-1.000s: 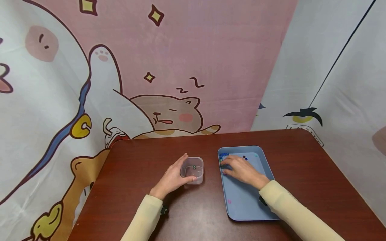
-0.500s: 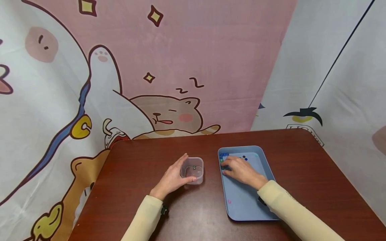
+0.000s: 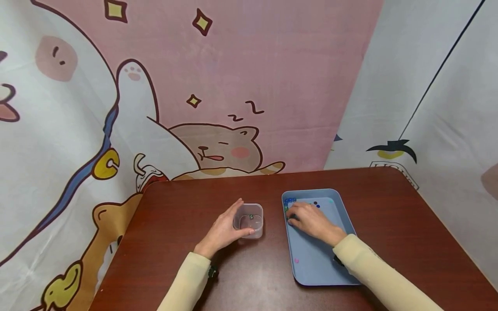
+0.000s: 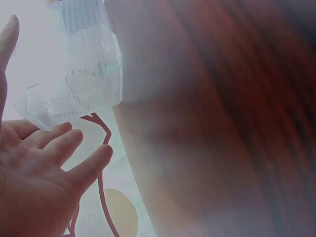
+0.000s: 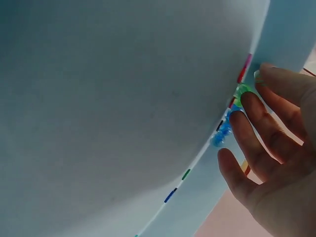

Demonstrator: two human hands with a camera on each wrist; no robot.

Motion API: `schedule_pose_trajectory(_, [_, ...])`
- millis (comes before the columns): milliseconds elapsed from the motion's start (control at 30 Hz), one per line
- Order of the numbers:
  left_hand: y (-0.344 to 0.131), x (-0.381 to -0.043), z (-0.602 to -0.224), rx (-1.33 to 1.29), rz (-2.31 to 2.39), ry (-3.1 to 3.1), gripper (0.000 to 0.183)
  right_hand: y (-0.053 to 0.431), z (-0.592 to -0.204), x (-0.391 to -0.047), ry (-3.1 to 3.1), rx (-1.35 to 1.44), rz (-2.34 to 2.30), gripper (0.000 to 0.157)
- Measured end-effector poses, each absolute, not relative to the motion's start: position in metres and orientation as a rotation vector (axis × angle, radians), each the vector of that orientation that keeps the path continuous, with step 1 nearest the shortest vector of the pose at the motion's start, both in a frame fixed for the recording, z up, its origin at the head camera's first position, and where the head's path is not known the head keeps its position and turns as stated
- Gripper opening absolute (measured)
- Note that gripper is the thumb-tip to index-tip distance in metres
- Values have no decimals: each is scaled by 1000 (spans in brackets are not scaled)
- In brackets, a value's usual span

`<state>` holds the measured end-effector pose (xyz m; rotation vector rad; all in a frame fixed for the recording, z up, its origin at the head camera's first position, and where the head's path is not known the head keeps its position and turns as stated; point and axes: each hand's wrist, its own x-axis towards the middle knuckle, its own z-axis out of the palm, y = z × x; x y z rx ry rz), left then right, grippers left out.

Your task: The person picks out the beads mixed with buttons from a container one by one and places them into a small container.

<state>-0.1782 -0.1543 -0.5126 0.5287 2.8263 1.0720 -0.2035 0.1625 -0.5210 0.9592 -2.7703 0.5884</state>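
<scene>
Holding a clear box (image 3: 256,233) with the left hand (image 3: 221,227), thumb on the near side and forefinger along the far left, spread as wide as the box. On the desk (image 3: 186,203), open top up, left of the blue tray (image 3: 311,261) and apart from it. Inside the box, one small green bead (image 3: 251,217). Reaching with the right hand (image 3: 314,221) into the tray, over its left edge below the far left corner. Pinching a pale bead (image 5: 257,76) narrowly between thumb and forefinger, with the other fingers slightly bent and parted beside the bright green beads (image 5: 244,90). Packed into the tray's far left corner, blue beads (image 3: 289,200). Toward its far edge, a black bead (image 3: 315,203) and a dark blue bead (image 3: 317,206); near the far right corner, a teal bead (image 3: 330,201). Toward the near left corner, a pink bead (image 3: 296,261). Behind the desk's far edge, a cartoon-printed cloth (image 3: 295,86).
</scene>
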Motion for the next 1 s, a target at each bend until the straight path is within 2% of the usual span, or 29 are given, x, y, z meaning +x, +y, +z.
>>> schedule_pose_trajectory(600, [-154, -179, -513, 510, 1069, 2829, 106, 151, -481, -193, -2608, 882, 798, 17])
schedule_pose_trajectory(1000, [-154, -178, -512, 511, 1066, 2831, 106, 125, -470, -191, -2513, 975, 898, 17])
